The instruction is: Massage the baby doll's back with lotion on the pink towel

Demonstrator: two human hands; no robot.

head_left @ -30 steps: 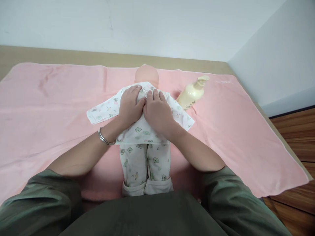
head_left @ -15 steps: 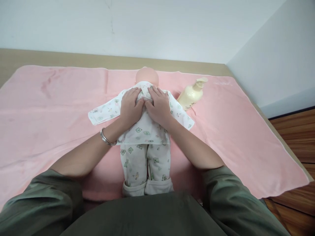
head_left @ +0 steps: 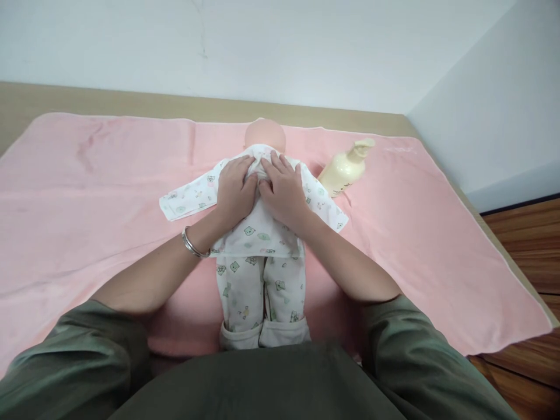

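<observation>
A baby doll (head_left: 265,135) lies on a pink towel (head_left: 131,157), its bald head towards the wall and no face in sight. It wears a white patterned top (head_left: 258,236) with the sleeves spread, and matching trousers (head_left: 284,286). My left hand (head_left: 237,189) rests flat on the left part of the upper top, fingers apart. Beside it, my right hand (head_left: 284,189) lies on the right part, fingers spread, the thumbs close together. Neither hand holds anything. A silver bracelet (head_left: 192,242) circles my left wrist.
A cream pump bottle (head_left: 343,169) leans or lies just beyond the doll's right-side sleeve. The towel covers most of a light wooden table (head_left: 175,105) against a white wall (head_left: 284,52). Brown wooden panels (head_left: 525,233) show at the right.
The whole view has shifted slightly, so things appear a little further right. Both hands stay on the doll's top, with the right hand's fingers moved slightly.
</observation>
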